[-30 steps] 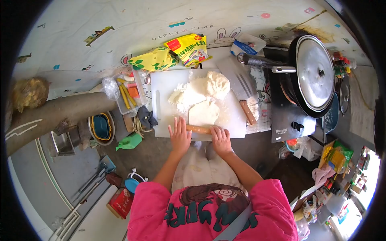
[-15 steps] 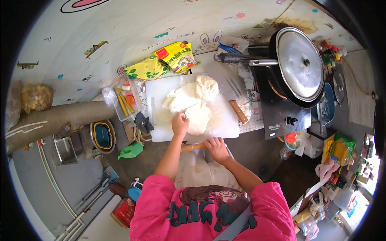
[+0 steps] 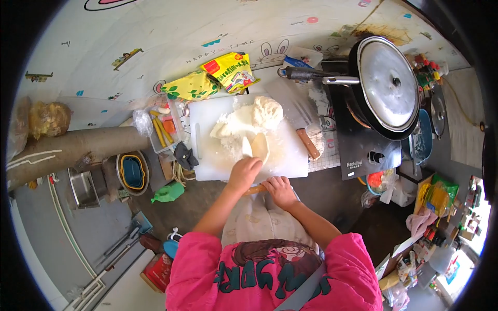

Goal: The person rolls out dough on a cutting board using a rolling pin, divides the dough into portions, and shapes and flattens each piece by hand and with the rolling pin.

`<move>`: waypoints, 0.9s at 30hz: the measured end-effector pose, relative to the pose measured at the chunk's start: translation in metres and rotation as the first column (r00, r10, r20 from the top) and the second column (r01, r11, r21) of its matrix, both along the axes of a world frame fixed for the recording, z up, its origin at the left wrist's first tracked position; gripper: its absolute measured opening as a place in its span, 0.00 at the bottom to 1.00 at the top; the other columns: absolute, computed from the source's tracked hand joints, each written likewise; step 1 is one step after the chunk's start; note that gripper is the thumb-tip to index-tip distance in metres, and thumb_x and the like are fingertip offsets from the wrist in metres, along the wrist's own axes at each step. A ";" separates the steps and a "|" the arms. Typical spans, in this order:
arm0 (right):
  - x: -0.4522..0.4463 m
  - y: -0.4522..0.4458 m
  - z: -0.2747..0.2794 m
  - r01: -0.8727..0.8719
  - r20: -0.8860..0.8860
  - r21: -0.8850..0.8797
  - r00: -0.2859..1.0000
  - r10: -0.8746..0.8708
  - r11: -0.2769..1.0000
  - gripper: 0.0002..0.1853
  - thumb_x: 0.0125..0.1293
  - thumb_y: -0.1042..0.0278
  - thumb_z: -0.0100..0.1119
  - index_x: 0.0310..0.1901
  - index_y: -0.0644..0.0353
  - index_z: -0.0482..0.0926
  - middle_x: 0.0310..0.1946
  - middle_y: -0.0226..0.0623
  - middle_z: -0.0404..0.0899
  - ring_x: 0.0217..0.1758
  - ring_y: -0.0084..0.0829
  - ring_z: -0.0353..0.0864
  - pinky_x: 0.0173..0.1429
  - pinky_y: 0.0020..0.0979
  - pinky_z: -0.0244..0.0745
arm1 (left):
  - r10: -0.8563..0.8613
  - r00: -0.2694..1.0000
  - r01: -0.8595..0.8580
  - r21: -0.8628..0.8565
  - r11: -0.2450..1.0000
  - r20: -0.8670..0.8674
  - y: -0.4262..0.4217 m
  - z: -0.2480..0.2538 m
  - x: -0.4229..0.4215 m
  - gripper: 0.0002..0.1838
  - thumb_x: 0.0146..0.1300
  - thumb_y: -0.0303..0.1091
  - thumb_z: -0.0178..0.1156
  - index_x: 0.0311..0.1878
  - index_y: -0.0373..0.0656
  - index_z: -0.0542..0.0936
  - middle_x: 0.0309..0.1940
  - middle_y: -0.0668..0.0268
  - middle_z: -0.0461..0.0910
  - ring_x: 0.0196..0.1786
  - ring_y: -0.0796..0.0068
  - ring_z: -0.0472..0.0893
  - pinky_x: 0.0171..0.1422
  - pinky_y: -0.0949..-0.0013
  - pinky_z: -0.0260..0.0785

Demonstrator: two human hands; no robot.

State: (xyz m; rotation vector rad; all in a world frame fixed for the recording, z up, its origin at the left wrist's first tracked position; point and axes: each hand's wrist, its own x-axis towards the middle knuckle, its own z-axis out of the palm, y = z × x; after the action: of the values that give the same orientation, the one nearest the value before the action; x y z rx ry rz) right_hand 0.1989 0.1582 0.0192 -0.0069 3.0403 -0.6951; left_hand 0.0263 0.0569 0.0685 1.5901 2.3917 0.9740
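Hand rm. on bare left strip of white rectangular plastic cutting board [image 3: 207, 161]. Blocked: far, lumpy white dough ball [image 3: 267, 112]; mid, left hand [image 3: 245, 175] w/ pale dough sheet [image 3: 260, 147]; right, wood-handled steel cleaver [image 3: 305, 120]; near, brown cylindrical rolling pin [image 3: 254, 190] in right hand [image 3: 280, 192].

Bright, glare lower right — edges bowed

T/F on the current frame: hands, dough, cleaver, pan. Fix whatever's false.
1. The left hand holds a flattened piece of dough. True.
2. The right hand holds the cleaver. False: it's on the rolling pin.
3. The dough ball sits on the cutting board. True.
4. The cleaver lies left of the dough ball. False: it lies to the right.
5. The pan has its lid on. True.
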 end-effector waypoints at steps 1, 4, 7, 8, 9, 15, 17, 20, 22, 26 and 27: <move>0.000 0.001 0.000 -0.021 0.008 0.008 1.000 0.021 1.000 0.18 0.60 0.68 0.51 0.52 0.53 0.74 0.45 0.31 0.74 0.51 0.31 0.73 0.59 0.39 0.64 | -0.023 1.000 0.023 -0.050 0.999 0.002 -0.006 -0.011 0.008 0.03 0.53 0.26 0.56 0.32 0.40 0.75 0.31 0.61 0.76 0.37 0.59 0.78 0.37 0.58 0.71; 0.004 0.003 0.000 -0.078 0.045 0.015 0.996 0.077 0.997 0.19 0.59 0.69 0.51 0.53 0.52 0.74 0.46 0.31 0.73 0.52 0.31 0.72 0.60 0.39 0.64 | 0.009 0.990 0.044 -0.369 0.928 0.142 -0.029 -0.049 0.035 0.06 0.53 0.30 0.60 0.32 0.40 0.74 0.31 0.61 0.75 0.37 0.58 0.78 0.36 0.56 0.71; 0.004 0.007 0.000 -0.118 0.078 0.001 0.990 0.117 0.993 0.20 0.58 0.70 0.52 0.54 0.52 0.74 0.47 0.31 0.73 0.53 0.31 0.72 0.61 0.39 0.63 | 0.213 0.967 -0.148 -0.366 0.919 0.141 -0.037 -0.050 0.040 0.11 0.50 0.31 0.65 0.33 0.41 0.74 0.32 0.59 0.74 0.37 0.56 0.77 0.37 0.55 0.71; 0.004 0.009 0.001 -0.127 0.086 -0.002 0.988 0.127 0.992 0.20 0.58 0.70 0.52 0.54 0.52 0.74 0.47 0.31 0.73 0.53 0.32 0.72 0.61 0.40 0.63 | 0.286 0.949 -0.223 -0.361 0.906 0.134 -0.037 -0.045 0.040 0.11 0.49 0.31 0.66 0.34 0.41 0.74 0.32 0.59 0.74 0.37 0.56 0.77 0.38 0.55 0.71; 0.004 0.011 0.002 -0.137 0.093 -0.005 0.986 0.137 0.991 0.20 0.58 0.70 0.53 0.55 0.51 0.74 0.47 0.30 0.73 0.53 0.32 0.72 0.61 0.40 0.63 | 0.279 0.953 -0.233 -0.307 0.923 0.118 -0.032 -0.038 0.036 0.12 0.48 0.30 0.66 0.34 0.41 0.74 0.32 0.59 0.73 0.38 0.56 0.76 0.39 0.55 0.70; -0.004 0.012 0.001 -0.146 0.106 0.015 0.984 0.144 0.989 0.21 0.57 0.71 0.53 0.54 0.51 0.74 0.47 0.31 0.72 0.54 0.32 0.72 0.62 0.40 0.63 | 0.163 0.982 -0.139 -0.221 0.965 0.094 0.003 -0.054 0.022 0.14 0.45 0.27 0.67 0.35 0.40 0.73 0.32 0.59 0.71 0.40 0.54 0.75 0.40 0.54 0.69; -0.005 0.011 0.002 -0.135 0.103 -0.001 0.986 0.135 0.991 0.21 0.57 0.71 0.53 0.54 0.51 0.74 0.47 0.31 0.72 0.53 0.32 0.72 0.62 0.40 0.63 | 0.175 0.967 -0.131 -0.226 0.965 0.186 -0.001 -0.067 0.022 0.13 0.46 0.27 0.66 0.34 0.40 0.73 0.33 0.59 0.71 0.40 0.54 0.75 0.40 0.53 0.69; -0.007 0.006 0.003 -0.136 0.104 0.005 0.985 0.135 0.991 0.21 0.58 0.71 0.52 0.55 0.52 0.74 0.46 0.31 0.72 0.53 0.33 0.72 0.61 0.40 0.63 | 0.180 0.967 -0.140 -0.212 0.967 0.183 -0.011 -0.071 0.021 0.11 0.47 0.26 0.65 0.33 0.41 0.73 0.33 0.58 0.72 0.39 0.53 0.75 0.41 0.52 0.68; -0.007 0.003 0.002 -0.142 0.100 0.006 0.985 0.141 0.990 0.20 0.58 0.71 0.51 0.55 0.52 0.73 0.46 0.31 0.72 0.53 0.33 0.72 0.61 0.40 0.63 | 0.192 0.969 -0.158 -0.208 0.965 0.158 -0.016 -0.071 0.020 0.09 0.49 0.25 0.64 0.33 0.40 0.74 0.32 0.57 0.74 0.38 0.53 0.76 0.40 0.53 0.69; -0.006 0.000 0.000 -0.150 0.096 -0.022 0.984 0.152 0.988 0.20 0.59 0.70 0.50 0.55 0.52 0.73 0.46 0.32 0.72 0.53 0.33 0.72 0.62 0.40 0.62 | 0.446 0.770 -0.435 -0.136 0.890 0.456 -0.032 -0.081 0.023 0.07 0.54 0.23 0.62 0.36 0.38 0.76 0.29 0.56 0.79 0.34 0.61 0.81 0.36 0.63 0.73; -0.007 0.000 0.000 -0.155 0.097 -0.026 0.983 0.157 0.988 0.20 0.59 0.70 0.50 0.55 0.52 0.73 0.46 0.32 0.72 0.53 0.33 0.72 0.62 0.40 0.62 | 0.514 0.621 -0.560 -0.124 0.819 0.592 -0.041 -0.083 0.023 0.07 0.55 0.23 0.62 0.37 0.37 0.76 0.28 0.56 0.80 0.33 0.64 0.82 0.35 0.66 0.74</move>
State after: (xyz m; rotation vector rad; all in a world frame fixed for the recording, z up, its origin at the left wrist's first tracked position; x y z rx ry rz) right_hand 0.1919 0.1581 0.0192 -0.2031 2.9000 -0.6898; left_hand 0.0489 0.0163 -0.0149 0.3849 2.3564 1.4079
